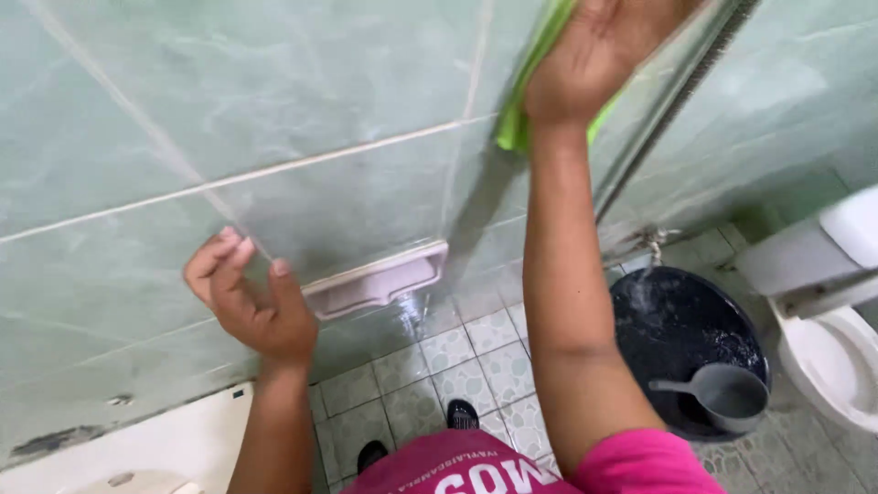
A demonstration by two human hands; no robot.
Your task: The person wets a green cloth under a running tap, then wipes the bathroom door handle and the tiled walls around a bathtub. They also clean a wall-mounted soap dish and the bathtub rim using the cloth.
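Two hands: both raised against the green tiled wall [274, 101].
Right hand [594, 55]: fingers spread flat, pressing a green cloth [514, 123] onto the tiles.
Left hand [251, 297]: loosely curled, holding nothing, just beside the soap dish [380, 279].
Cloth: under the right palm, well apart from the left hand.
Below: black bucket [681, 329] with grey dipper [727, 393], toilet [837, 348] beside.

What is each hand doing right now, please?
Left hand: open, fingers loosely curled, resting against the tiled wall, holding nothing.
Right hand: open, palm pressing a green cloth flat on the wall.
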